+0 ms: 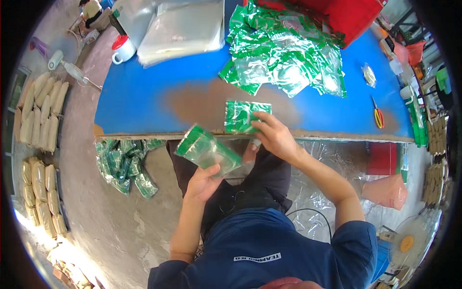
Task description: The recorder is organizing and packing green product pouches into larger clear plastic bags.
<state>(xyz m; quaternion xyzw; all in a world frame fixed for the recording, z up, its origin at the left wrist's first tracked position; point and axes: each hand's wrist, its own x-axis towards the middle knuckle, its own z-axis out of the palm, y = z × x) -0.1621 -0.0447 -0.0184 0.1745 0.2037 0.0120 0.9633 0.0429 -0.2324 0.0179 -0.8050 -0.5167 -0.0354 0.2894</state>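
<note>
My left hand (204, 182) is in front of the table edge, over my lap. It grips a clear plastic packet with green ends (204, 150), tilted, thumb on its lower part. My right hand (275, 136) reaches over the table's front edge. Its fingertips are closed on the right side of a flat green packet (237, 116) lying at that edge. The underside of this grip is hidden. A large heap of shiny green-and-clear packets (288, 60) spreads over the far middle of the blue table (144, 98).
A stack of clear plastic bags (185, 31) and a red-lidded white mug (123, 49) stand far left. Yellow-and-red scissors (378, 117) lie right, near a small white bundle (369, 75). A red container (353, 19) stands behind the heap. More green packets (127, 166) lie below, left.
</note>
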